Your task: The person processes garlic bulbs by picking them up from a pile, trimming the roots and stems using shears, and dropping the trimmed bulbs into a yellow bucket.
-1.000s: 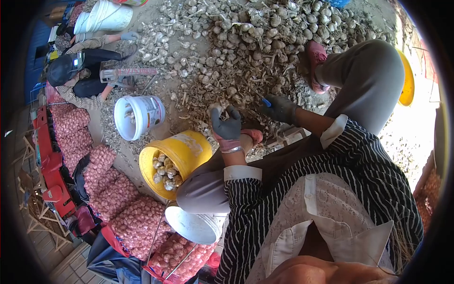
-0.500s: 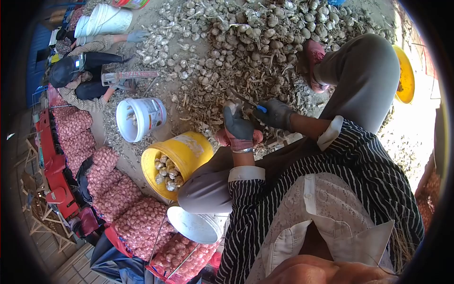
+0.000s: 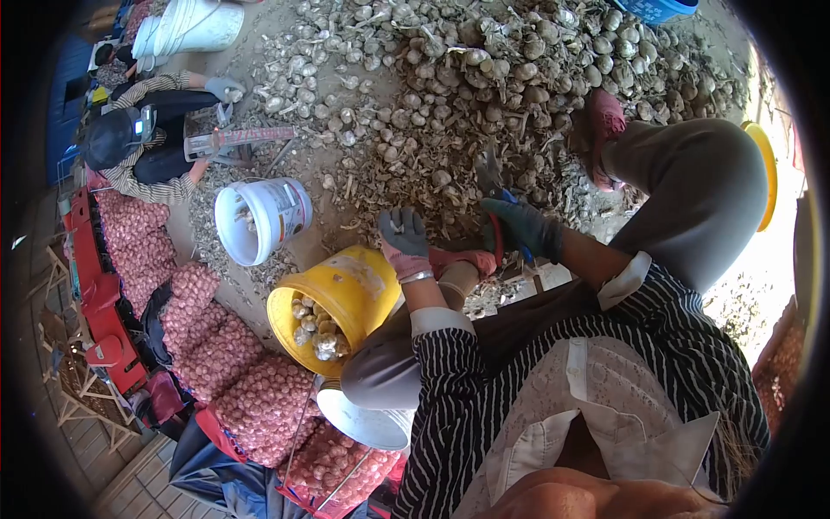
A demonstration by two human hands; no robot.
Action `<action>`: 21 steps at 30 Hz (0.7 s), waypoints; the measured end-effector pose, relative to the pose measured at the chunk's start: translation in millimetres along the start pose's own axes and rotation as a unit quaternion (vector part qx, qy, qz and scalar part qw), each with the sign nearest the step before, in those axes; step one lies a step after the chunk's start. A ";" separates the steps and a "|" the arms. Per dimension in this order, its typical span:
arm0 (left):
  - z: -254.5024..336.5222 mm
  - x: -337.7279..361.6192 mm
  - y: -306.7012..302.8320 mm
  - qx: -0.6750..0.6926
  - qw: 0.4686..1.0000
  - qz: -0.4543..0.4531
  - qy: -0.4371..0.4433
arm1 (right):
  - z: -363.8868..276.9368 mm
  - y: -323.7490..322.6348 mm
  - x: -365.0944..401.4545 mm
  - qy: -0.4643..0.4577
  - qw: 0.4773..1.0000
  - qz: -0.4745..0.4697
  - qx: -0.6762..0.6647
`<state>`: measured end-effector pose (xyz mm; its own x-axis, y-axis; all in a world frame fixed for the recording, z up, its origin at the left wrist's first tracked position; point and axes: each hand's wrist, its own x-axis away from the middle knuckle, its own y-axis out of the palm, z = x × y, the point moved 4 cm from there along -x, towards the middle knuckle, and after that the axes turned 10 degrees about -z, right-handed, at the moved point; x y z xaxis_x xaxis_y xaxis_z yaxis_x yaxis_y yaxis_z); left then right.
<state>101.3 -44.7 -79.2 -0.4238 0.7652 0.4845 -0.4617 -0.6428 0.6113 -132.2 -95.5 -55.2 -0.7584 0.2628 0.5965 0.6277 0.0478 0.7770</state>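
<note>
1. White bucket (image 3: 363, 419): on the ground by the person's bent knee, mouth turned up, nearest the body.
2. Yellow bucket (image 3: 346, 285): just beyond it, tilted on the ground, with trimmed garlic (image 3: 316, 329) lying inside.
3. Left hand (image 3: 402, 232): dark glove with a pink cuff, raised above the far rim of the yellow bucket. Fingers curl about a small pale garlic bulb (image 3: 395, 227), which is only partly seen.
4. Right hand (image 3: 523, 227): dark glove, clenched round the blue and red handles of the shears (image 3: 493, 186). The blades point away toward the heap. It is near the left hand and not touching it.
5. Second white bucket (image 3: 259, 216): on its side on the ground, left of the hands, mouth toward the camera.
6. Mesh sacks (image 3: 225, 355): pink and full, stacked along the ground's left edge beside the red crates (image 3: 95, 303).
7. Loose skins and cut stems (image 3: 415, 186): strewn on the ground just beyond both hands.
8. Pink shoe (image 3: 605, 130): the person's own foot, set at the near edge of the heap.
9. Garlic heap (image 3: 450, 78): untrimmed bulbs covering the far ground.
10. Yellow basin (image 3: 765, 173): at the ground's right edge, behind the raised knee.
11. Co-worker (image 3: 143, 138): seated at the far left, in a striped sleeve, one gloved hand reaching to the heap.
12. Stacked white pails (image 3: 186, 26): far left corner.
</note>
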 end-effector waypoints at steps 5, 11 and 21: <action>-17.7 -106.4 -33.8 -0.282 0.936 0.206 -0.035 | 3.6 -28.4 -17.5 -0.040 0.979 0.092 0.175; -7.7 -191.0 -27.1 -0.653 0.675 0.309 -0.148 | 4.8 -38.2 -22.8 -0.028 0.974 0.103 0.200; -29.9 -126.4 -0.5 -0.698 0.686 0.171 0.113 | -5.2 -39.1 -25.5 0.011 0.851 0.139 0.506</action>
<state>131.8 -142.2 -159.5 -0.7299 0.6382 0.2451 -0.5353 -0.3106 -0.7855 -138.3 -109.0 -99.7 -0.5519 0.3822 0.7411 0.6057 0.7946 0.0413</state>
